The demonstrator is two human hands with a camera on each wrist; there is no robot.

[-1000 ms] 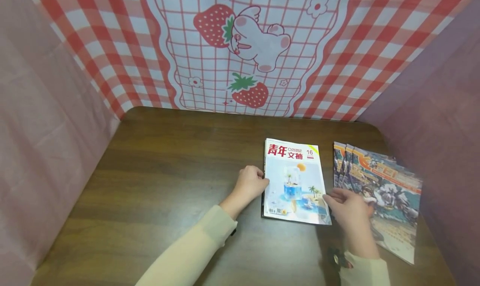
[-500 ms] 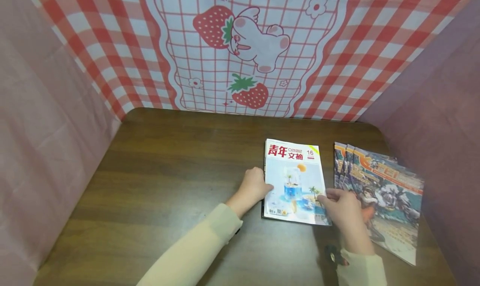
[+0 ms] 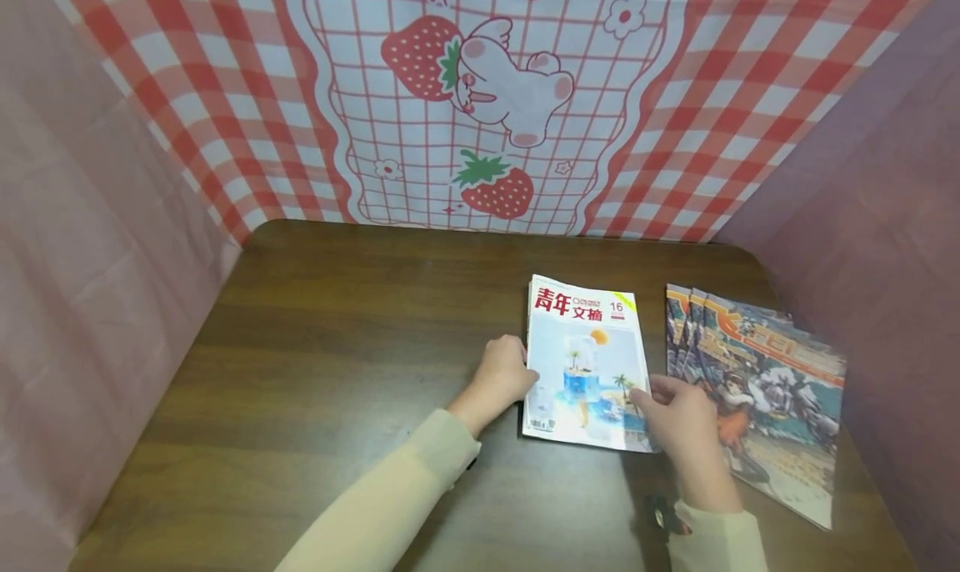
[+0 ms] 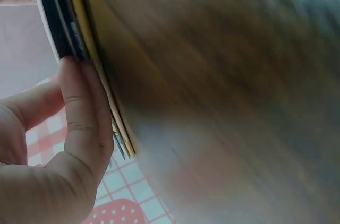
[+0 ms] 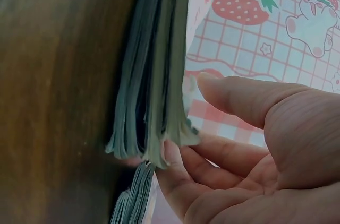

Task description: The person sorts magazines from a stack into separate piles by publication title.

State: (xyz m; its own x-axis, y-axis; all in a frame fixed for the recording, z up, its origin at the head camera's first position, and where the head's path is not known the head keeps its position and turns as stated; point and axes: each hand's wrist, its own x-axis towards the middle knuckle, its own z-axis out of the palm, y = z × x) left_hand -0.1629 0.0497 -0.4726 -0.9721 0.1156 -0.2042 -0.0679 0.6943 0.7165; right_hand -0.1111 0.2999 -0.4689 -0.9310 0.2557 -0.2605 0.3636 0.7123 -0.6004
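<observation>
A stack of magazines [image 3: 588, 351], with a pale blue beach cover and red title on top, lies right of the table's middle. My left hand [image 3: 501, 370] is at its left side, thumb over the cover's edge; in the left wrist view its fingers [image 4: 79, 107] lie against the spines. At the right side my right hand [image 3: 681, 422] holds the edge, thumb on the cover. Seen from the right wrist, the page edges [image 5: 159, 75] are slightly fanned, with fingertips [image 5: 172, 155] by their corner. The undersides are hidden.
Several overlapping comic-style magazines [image 3: 787, 397] lie fanned at the right, partly behind my right hand. A brown wooden table [image 3: 337, 330] extends left to a pink curtain [image 3: 97, 222]. A red checked strawberry cloth [image 3: 465, 97] hangs along the back.
My right hand has moved slightly left, and its thumb has come further over the cover. The top magazine has shifted a little left, covering the dark edge beneath it.
</observation>
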